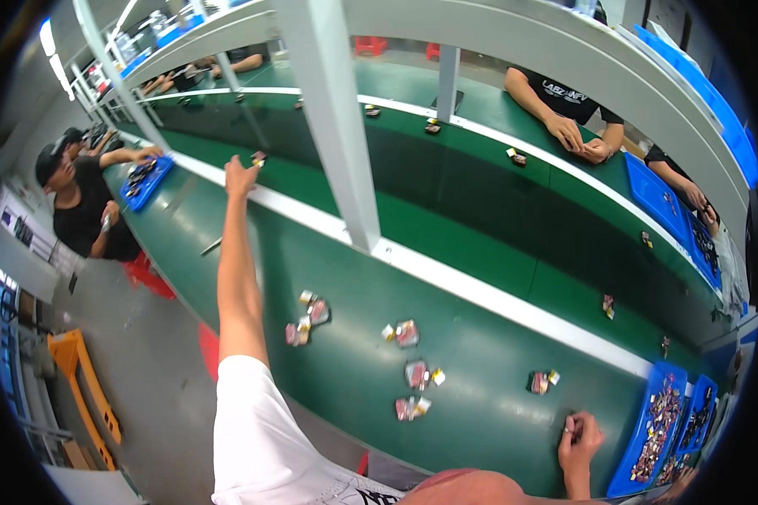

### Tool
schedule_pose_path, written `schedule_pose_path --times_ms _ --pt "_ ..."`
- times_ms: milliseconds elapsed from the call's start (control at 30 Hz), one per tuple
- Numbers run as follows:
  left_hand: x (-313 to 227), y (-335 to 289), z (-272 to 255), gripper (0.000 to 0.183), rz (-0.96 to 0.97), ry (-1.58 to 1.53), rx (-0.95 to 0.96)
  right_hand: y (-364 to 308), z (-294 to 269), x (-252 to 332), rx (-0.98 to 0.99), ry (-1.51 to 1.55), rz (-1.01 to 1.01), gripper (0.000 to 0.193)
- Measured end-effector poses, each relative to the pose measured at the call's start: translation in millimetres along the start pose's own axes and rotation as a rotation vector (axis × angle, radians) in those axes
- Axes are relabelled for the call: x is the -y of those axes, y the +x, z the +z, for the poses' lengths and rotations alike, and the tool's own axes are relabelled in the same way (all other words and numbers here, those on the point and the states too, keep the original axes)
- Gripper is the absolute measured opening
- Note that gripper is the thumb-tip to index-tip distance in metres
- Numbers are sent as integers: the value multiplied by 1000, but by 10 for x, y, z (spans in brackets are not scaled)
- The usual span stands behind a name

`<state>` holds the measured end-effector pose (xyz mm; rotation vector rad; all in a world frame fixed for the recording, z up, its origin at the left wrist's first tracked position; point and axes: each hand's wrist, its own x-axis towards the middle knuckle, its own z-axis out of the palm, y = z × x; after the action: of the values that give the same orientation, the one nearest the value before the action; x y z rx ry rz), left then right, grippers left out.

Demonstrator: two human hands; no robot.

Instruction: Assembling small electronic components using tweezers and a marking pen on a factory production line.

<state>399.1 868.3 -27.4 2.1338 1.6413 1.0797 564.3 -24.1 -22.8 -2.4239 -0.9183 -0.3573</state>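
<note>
- Packet (259, 157): far left on the green belt (446, 240), at the left hand's (241, 175) fingertips; small, dark reddish, whitish-yellow bit beside it, blurry.
- Left grip: fingers reaching forward, partly open; can't tell if it has hold of the packet.
- Right hand (579, 433): near right, over the table (472, 345), fingers curled in; can't tell if anything's inside.
- Six similar table packets (417, 373): shiny, reddish, white-yellow tabs; five in the middle, one farther right.
- Edges: white rail (514, 310) splits table from belt; left hand reaches over it. Post (328, 126) rises right of left arm. Blue tray (637, 433), filled with small pieces, just right of right hand.
- Room: wide green tabletop between middle packets and rail.
</note>
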Motion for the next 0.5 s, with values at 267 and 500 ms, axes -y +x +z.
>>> schedule_pose_path --times_ms 267,500 --pt "-368 221 645 47 -11 309 57 -82 -27 -19 26 -111 89 10" --pt "-613 -175 106 44 139 -132 -48 -52 -14 33 24 -42 86 11"
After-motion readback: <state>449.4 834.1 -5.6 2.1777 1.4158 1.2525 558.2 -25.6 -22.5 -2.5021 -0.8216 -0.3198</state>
